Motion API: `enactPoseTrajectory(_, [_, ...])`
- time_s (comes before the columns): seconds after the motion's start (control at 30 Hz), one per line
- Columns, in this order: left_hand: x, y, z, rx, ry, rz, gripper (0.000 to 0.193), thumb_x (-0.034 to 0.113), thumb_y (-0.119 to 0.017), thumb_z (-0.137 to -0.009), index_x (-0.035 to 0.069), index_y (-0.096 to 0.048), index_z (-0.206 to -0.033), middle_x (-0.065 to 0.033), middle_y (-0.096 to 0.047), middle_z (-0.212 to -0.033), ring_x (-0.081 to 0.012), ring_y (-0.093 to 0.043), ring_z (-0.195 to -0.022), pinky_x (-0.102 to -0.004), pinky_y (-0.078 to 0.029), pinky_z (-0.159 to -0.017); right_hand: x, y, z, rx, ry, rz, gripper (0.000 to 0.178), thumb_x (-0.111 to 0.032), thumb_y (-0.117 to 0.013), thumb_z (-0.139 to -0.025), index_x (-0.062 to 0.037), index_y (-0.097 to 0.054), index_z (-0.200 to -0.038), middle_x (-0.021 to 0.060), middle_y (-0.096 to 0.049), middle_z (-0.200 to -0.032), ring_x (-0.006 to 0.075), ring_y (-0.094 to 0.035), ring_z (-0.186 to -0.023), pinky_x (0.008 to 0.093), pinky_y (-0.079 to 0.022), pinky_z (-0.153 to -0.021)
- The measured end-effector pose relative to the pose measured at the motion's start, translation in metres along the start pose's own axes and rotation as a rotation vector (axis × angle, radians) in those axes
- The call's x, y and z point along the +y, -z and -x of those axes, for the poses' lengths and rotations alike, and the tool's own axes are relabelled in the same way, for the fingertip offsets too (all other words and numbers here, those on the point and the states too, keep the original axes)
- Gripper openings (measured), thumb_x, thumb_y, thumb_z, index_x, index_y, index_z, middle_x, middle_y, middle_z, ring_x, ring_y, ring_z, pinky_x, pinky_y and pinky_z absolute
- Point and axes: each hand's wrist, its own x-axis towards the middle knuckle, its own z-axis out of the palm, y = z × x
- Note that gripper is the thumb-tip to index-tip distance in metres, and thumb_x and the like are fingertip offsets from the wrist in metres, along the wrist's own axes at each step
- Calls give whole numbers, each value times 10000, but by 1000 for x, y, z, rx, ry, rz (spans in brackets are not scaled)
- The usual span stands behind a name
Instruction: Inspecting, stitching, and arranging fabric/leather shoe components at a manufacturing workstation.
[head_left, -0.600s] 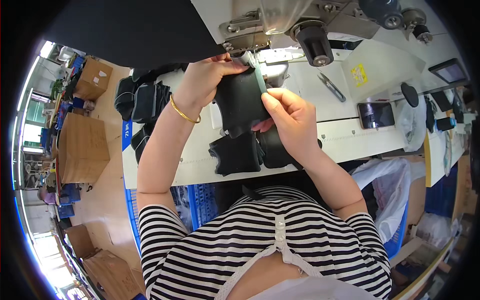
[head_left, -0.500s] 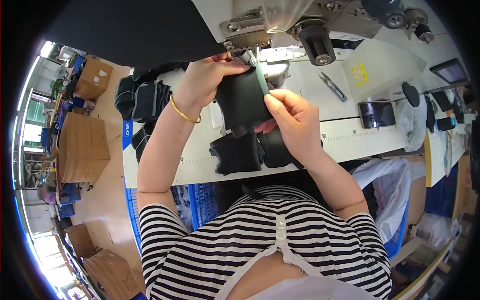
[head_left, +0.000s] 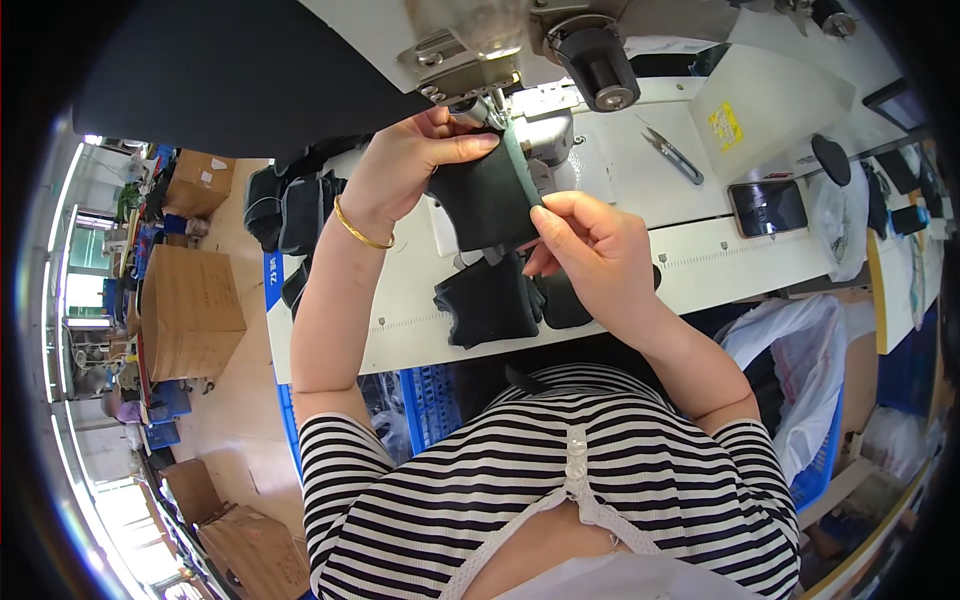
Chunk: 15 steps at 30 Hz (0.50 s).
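A black fabric piece point(head_left: 482, 200) with a grey-green edge strip lies under the needle area of a sewing machine point(head_left: 495, 108). My left hand point(head_left: 425, 155) grips its far left part right beside the presser foot, thumb on top and fingers partly hidden. Lower down on the right edge, my right hand point(head_left: 595, 240) pinches the strip between thumb and forefinger. Just below the held piece, near the table's front edge, sit a stack of black fabric pieces point(head_left: 490, 305) and a second black stack point(head_left: 565, 302), partly covered by my right hand.
Tied black bundles point(head_left: 310, 215) lie left of my left forearm. Thread snips point(head_left: 672, 155) and a phone point(head_left: 768, 208) rest on the white table point(head_left: 690, 250) to the right. Blue crates point(head_left: 430, 405) stand below, and a white plastic bag point(head_left: 800, 350) hangs at the right.
The whole view has shifted slightly, so the table sits a little to the right. Both hands keep their hold on the fabric, which lies flatter near my right hand.
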Motion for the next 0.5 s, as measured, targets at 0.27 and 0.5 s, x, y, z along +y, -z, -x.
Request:
enactPoseTrajectory(0.27, [-3,3,-3,-36,-4,-22,212,-19,-721,-823,-9,-674,-1030,-84,-711,-988,-150,-662,-921,-274,-490,-882,2,-1,1,33,4,-75,163,-119,-579,-965,29,-646,-963,56,-669,-702,99,-672,-622,210,-510,-547])
enactPoseTrajectory(0.5, [-3,1,-6,25,-80,48,264,-48,-793,-720,69,-560,-678,-55,-676,-803,-145,-654,-783,-264,-510,-757,4,-6,-3,17,9,-84,171,-123,-578,-970,33,-647,-981,64,-681,-716,96,-671,-624,207,-512,-552])
